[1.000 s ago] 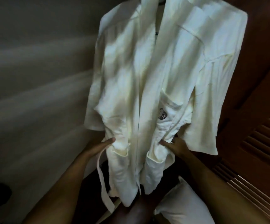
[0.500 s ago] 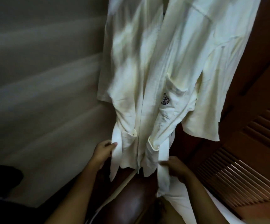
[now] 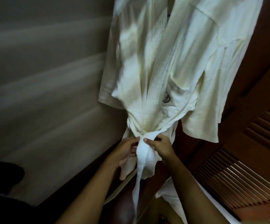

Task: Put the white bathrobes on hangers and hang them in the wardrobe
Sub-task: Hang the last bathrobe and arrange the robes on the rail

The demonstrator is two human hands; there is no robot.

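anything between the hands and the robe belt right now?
Nothing visible. Both hands are already on the belt at the waist of the hanging robe: the left hand touches it from the left, the right hand grips it from the right, thumb on the crossing.

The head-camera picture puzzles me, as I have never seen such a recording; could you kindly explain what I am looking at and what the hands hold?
There is no machine here: a person wears a wide-angle camera on the head, looking forward and down at their own two bare hands. That is the only view.

In front hangs a white bathrobe with a small dark emblem on its pocket; the hanger is out of the picture. To the right is a brown slatted door, to the left a plain wall.

The left hand and the right hand meet at the robe's waist, both gripping the belt, which gathers the cloth there. One belt end hangs down between the forearms. More white cloth lies below on the right.
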